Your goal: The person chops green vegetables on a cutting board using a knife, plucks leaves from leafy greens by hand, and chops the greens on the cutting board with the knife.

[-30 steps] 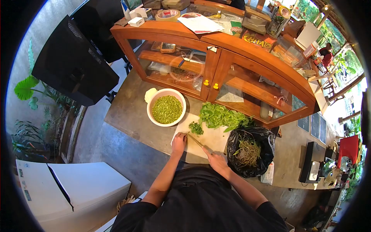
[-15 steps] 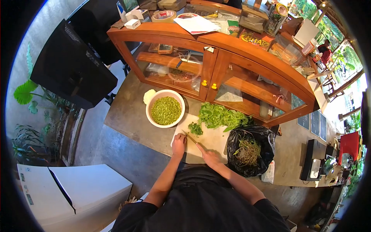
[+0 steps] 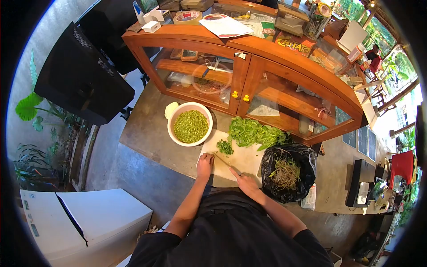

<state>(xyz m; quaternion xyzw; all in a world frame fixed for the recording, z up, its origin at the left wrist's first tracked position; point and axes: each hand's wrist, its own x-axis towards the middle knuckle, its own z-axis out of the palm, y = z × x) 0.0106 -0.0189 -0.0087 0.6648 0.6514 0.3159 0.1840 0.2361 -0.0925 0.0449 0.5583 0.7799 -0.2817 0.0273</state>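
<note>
My right hand (image 3: 247, 184) is closed around the handle of a knife (image 3: 225, 162). The blade lies diagonally over the white cutting board (image 3: 242, 163), its tip pointing up and left toward my other hand. At the board's left edge, my left hand (image 3: 205, 165) has its fingers curled in; what they hold, if anything, is hidden. A small heap of chopped greens (image 3: 225, 147) sits just above the blade. Leafy green stems (image 3: 253, 132) are piled along the board's far edge. Left of the board stands a white bowl (image 3: 170, 133) full of finely chopped greens (image 3: 191, 126).
A black plastic bag (image 3: 307, 162) holding roots and stem ends (image 3: 286, 173) stands right of the board. Behind the board rises a wooden glass-door cabinet (image 3: 243, 66) with yellow knobs. A pale round item (image 3: 171, 110) lies beside the bowl. A white fridge (image 3: 106, 218) is at lower left.
The knife and my right hand have shifted slightly to the right, and the blade tip sits a little lower. My left hand stays almost in place. The chopped heap looks the same.
</note>
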